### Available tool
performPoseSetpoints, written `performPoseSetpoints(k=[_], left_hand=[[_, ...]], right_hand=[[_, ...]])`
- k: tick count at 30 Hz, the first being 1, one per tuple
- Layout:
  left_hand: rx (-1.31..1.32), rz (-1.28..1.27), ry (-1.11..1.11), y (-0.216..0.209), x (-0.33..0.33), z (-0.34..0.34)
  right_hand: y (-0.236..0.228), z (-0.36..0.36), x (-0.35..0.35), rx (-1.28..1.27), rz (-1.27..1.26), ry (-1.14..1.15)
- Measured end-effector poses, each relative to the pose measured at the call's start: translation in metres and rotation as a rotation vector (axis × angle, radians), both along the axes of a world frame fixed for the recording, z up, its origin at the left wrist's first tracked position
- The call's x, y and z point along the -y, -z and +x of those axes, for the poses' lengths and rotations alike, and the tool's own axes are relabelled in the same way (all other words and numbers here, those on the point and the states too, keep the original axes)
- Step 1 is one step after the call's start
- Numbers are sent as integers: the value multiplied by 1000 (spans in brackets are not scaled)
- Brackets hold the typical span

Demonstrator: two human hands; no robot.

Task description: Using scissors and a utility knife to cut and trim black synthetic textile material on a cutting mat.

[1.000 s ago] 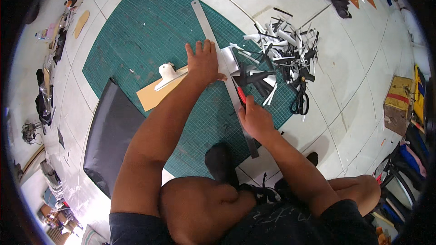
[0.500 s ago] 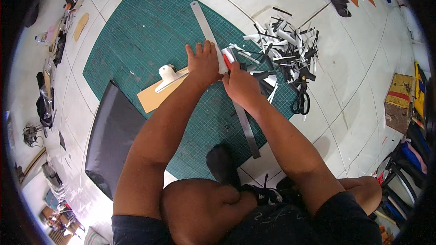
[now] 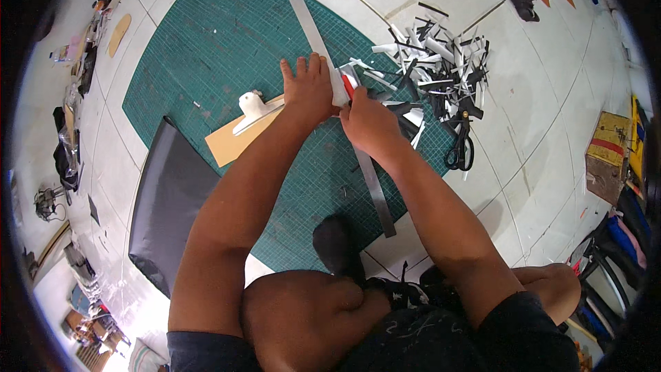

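My left hand (image 3: 308, 93) lies flat with fingers spread, pressing on a long metal ruler (image 3: 310, 26) and the white piece beneath it. Close beside it, my right hand (image 3: 372, 122) is closed around a red-handled cutter knife (image 3: 348, 87) at the ruler's right edge; the blade is hidden. A tan board (image 3: 226, 142) with a white bulldog clip (image 3: 252, 106) on it reaches under my left wrist. All of these lie on a green cutting mat (image 3: 206, 48).
A heap of black and white offcuts (image 3: 447, 62) spreads over the tiles to the right, with black-handled scissors (image 3: 460, 155) beside it. Black sheet material (image 3: 175, 193) overlaps the mat's left edge. My dark-covered foot (image 3: 337, 244) rests on the near part. A worn yellow box (image 3: 607, 155) stands far right.
The whole view has shifted slightly. Both hands keep nearly the same places on the ruler and knife.
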State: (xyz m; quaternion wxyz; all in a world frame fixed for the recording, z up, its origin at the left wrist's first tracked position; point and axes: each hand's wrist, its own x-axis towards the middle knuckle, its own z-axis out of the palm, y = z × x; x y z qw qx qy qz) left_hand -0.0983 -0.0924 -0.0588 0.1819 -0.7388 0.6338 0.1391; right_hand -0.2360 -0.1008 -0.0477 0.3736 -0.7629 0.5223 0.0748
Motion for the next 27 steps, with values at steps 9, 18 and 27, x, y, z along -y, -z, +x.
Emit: performPoseSetpoints(k=[9, 18, 27], left_hand=[[-17, -10, 22, -1, 1, 1], [-36, -30, 20, -3, -1, -1], [-5, 15, 25, -9, 0, 0]], right_hand=[[-6, -4, 0, -2, 98, -44], [12, -74, -67, -48, 29, -73], [-15, -60, -37, 60, 36, 20]])
